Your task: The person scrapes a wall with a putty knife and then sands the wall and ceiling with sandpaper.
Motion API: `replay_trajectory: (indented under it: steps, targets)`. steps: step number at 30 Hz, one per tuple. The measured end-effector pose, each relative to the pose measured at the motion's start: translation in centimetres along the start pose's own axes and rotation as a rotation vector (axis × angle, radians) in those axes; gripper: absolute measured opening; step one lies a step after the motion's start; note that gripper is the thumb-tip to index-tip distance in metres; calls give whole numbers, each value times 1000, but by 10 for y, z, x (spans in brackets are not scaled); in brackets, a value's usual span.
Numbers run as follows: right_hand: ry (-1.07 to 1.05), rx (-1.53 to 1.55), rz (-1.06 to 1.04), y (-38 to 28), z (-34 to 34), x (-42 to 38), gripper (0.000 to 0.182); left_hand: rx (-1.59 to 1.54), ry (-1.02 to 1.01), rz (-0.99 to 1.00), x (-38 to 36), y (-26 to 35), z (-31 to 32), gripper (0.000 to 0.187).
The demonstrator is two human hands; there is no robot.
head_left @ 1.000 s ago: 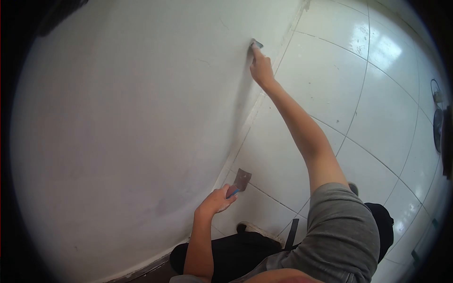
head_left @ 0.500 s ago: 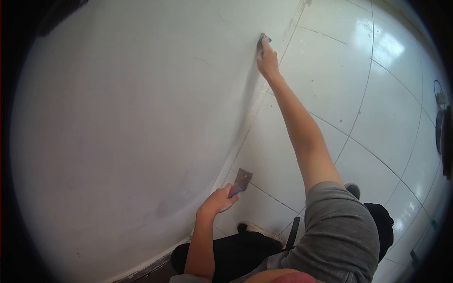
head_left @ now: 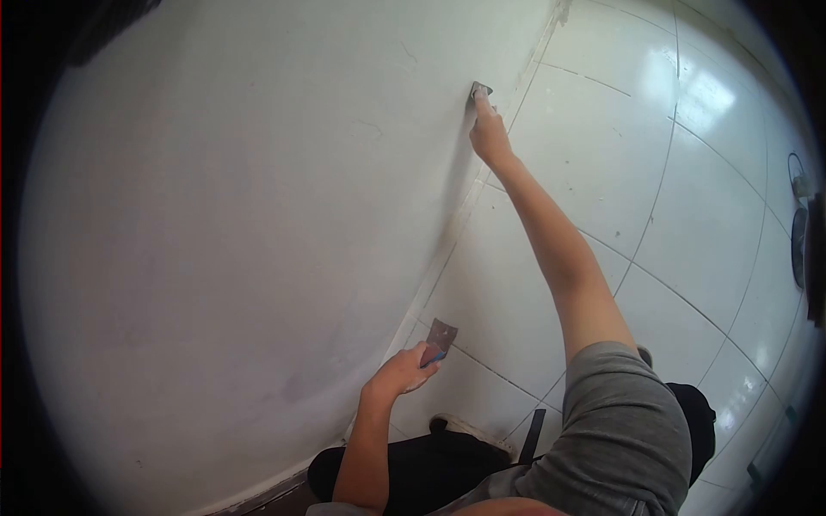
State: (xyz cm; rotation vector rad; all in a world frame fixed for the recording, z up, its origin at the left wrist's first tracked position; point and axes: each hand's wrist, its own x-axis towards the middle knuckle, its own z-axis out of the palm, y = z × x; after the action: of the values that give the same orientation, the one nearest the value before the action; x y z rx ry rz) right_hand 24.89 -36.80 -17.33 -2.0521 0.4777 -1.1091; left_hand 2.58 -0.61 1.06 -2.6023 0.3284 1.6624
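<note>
Closed grips show in the left hand [head_left: 400,373] and in the right hand [head_left: 490,138] alike. From the left, a broad off-white painted wall [head_left: 206,224] runs down to its bottom edge, where it meets a floor of glossy white square tiles [head_left: 705,224]. Just beside that edge, toward the near end, the left hand wraps the handle of a flat scraper with a rectangular reddish-brown blade and a touch of blue on the handle [head_left: 443,332]; in view its blade lies over the tiles, and whether it touches them cannot be told. Farther along the same edge, the right hand, its arm stretched out, pinches a small flat dark-grey tool [head_left: 482,89], which appears to lie against the wall or very near it; its handle is hidden by the fingers. Well apart, at the floor's far right edge, sits a dark round object [head_left: 799,249], too distorted to identify. From here, the small tool could dig a corner into the wall if the wrist rolled at that long reach, or slip from the fingertips if it snagged. Likewise, the flat scraper could knock the wall's bottom edge or scratch a tile if that hand sagged while attention stayed on the other.
</note>
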Motion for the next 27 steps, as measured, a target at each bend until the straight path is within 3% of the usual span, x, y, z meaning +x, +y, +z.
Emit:
replay_trajectory:
  steps: [1,4,7,11,14,17,21,22,26,27]
  targets:
    - [79,-33,-58,3,7,-2,60,-1,4,0,1,0,1,52]
    - [-280,78,440,26,5,3,53,-7,20,-1,5,-6,4,53]
    - [-326,10,414,48,10,-8,58,-3,22,7,5,-5,3,53]
    - [126,132,75,25,18,8,66,-6,37,-5,0,-7,-2,53]
    - [149,38,131,27,30,6,68,-9,27,0,0,-15,8,51]
    - [2,65,420,43,32,10,62,-17,56,44,6,-21,6,50]
    - [-339,8,543,45,7,35,53,-17,78,13,0,-18,4,49]
    - [-335,68,618,38,7,33,53,-32,79,34,2,-20,3,49]
    - [-18,188,529,2,16,0,54,-67,79,98,6,-30,9,50]
    - [-49,165,525,7,19,-6,53,-76,74,109,4,-31,12,50]
